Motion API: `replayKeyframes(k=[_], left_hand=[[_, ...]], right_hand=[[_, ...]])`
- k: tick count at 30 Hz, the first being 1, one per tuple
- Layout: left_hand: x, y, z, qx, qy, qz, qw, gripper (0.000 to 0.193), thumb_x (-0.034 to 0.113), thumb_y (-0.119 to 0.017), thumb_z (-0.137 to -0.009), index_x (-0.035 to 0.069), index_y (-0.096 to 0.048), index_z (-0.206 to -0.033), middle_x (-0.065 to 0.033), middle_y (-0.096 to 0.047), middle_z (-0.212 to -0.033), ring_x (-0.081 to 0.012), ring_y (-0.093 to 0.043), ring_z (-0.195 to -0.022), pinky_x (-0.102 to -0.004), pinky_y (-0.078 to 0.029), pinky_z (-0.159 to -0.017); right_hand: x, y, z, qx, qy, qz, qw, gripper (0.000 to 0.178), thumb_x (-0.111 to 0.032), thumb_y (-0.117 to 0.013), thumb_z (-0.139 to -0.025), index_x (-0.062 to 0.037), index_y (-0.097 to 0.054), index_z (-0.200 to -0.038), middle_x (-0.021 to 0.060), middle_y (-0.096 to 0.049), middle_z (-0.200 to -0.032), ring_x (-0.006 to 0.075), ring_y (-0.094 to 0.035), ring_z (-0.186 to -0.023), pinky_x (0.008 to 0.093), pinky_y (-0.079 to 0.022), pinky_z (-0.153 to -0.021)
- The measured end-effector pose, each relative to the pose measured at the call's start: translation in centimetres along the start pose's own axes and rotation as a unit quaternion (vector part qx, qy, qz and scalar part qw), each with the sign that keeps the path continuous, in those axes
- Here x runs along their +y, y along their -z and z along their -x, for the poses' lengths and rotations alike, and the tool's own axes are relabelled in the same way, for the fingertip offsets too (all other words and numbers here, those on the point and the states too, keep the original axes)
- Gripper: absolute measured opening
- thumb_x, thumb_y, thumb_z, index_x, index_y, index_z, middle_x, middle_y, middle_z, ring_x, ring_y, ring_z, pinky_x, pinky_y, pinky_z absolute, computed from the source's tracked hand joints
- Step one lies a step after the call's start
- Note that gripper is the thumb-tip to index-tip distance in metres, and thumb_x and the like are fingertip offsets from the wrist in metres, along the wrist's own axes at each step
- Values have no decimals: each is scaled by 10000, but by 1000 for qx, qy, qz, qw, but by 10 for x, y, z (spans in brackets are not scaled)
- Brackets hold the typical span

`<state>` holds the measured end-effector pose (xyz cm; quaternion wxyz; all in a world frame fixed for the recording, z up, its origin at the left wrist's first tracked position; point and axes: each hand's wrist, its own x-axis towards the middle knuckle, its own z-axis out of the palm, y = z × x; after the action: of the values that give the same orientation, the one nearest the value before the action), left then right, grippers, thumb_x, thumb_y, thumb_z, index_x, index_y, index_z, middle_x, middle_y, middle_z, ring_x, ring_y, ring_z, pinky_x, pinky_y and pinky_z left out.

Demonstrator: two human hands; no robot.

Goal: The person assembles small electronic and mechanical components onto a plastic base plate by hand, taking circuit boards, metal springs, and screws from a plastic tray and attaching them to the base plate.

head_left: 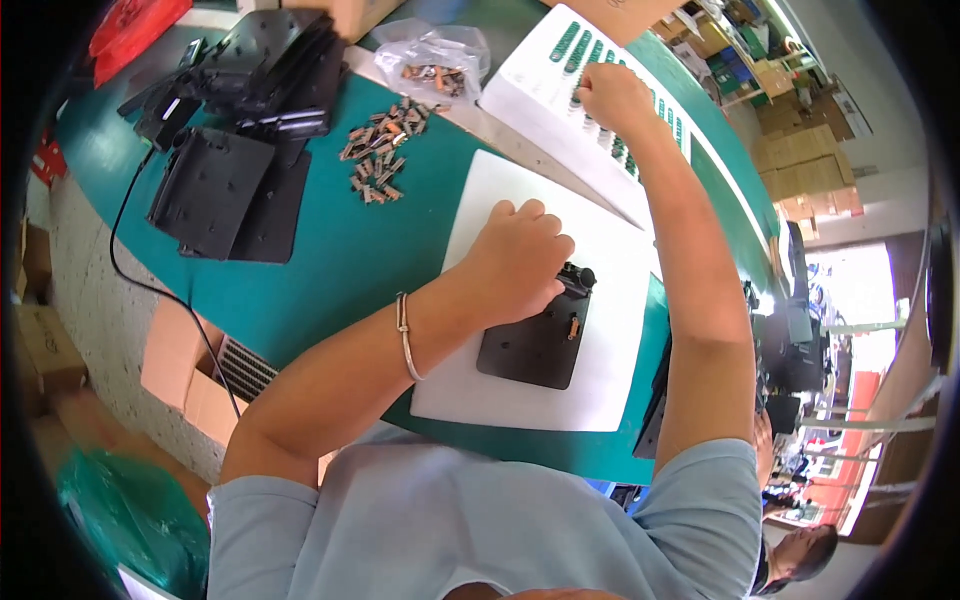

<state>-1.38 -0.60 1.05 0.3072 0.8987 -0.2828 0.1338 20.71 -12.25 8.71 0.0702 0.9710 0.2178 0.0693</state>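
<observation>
The black plate (530, 358) is lying on the white sheet (602, 385), at four o'clock from the middle of the view, and its visible right edge is pointing between twelve and one o'clock; the upper end is hiding partly under the left hand (515, 258), so its long axis I cannot tell surely. This hand is curling its fingers, with the thumb beside a rounded black part (577, 279) at the plate's top; whether it is pinching this part, I cannot tell. The plate is looking flat, smooth, with rounded corners, and is carrying a coppery piece (574, 327). At one o'clock, the right hand (615, 98) is bending its fingers over green strips (565, 42) in a thick white tray (518, 88); its grip is not clear. At eleven o'clock, a pile (376, 148) of small metallic pieces is lying on the smooth green table (330, 275), near a crinkled, transparent bag (470, 45).
</observation>
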Motion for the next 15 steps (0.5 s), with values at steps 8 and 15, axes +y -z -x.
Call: replayKeyframes(k=[8, 15], left_hand=[[-2, 1, 2, 25, 7, 24, 999, 275, 223, -811, -699, 99, -634, -869, -48, -555, -856, -253, -523, -928, -401, -390, -800], [-1, 2, 1, 18, -2, 25, 1000, 291, 218, -812, -696, 102, -632, -894, -48, -564, -875, -258, -529, -952, -406, -393, -818]], right_hand=[[24, 29, 49, 71, 71, -105, 989, 147, -169, -647, -840, -25, -628, -823, 152, -682, -757, 333, -666, -728, 416, -526, -659], [13, -13, 172, 89, 257, -39, 962, 135, -54, -614, -842, -42, -487, -799, 102, -541, -715, 311, -614, -672, 433, -501, -562]])
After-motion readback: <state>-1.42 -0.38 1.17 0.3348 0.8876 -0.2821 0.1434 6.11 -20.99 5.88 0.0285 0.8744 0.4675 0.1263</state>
